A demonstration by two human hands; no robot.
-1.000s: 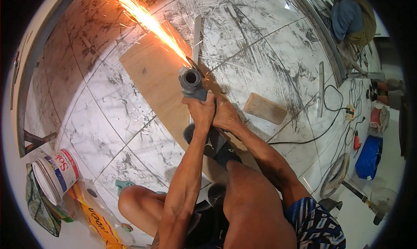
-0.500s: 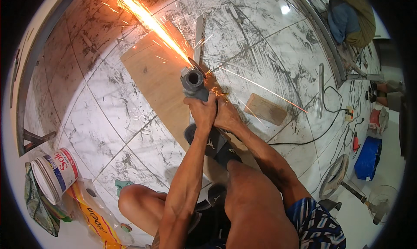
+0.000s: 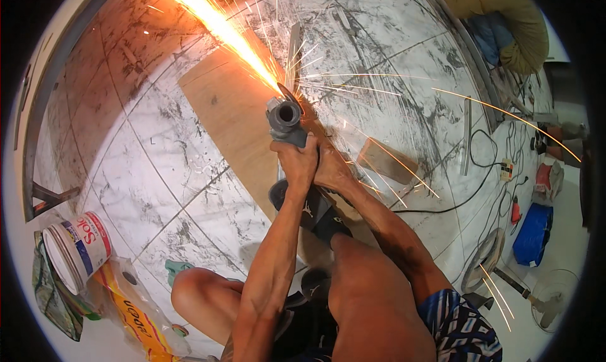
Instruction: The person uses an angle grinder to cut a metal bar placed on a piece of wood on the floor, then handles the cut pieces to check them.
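An angle grinder [image 3: 285, 123] is held in both my hands over a plywood board [image 3: 218, 112]. My left hand [image 3: 295, 163] is wrapped round the grinder's body just behind its head. Close against it, my right hand [image 3: 331, 166] is closed on the tool too, though its fingers are mostly hidden. The disc [image 3: 288, 95] meets a grey metal bar [image 3: 294, 46], and a bright stream of sparks [image 3: 218, 30] shoots to the upper left. One of my shoes [image 3: 306, 210] is under my wrists, by the lower end of the bar.
Right of my hands lies a wooden block [image 3: 387, 161], with a black cable [image 3: 435, 208] running past it. A white bucket [image 3: 79, 251] tips over at the left. Another person [image 3: 527, 30] is at the upper right, beside a metal frame [image 3: 464, 43]. A fan [image 3: 486, 261] lies lower right.
The spark stream is thicker, and more stray sparks fly to the right. The grinder head has shifted slightly right and down in view; both hands keep their hold.
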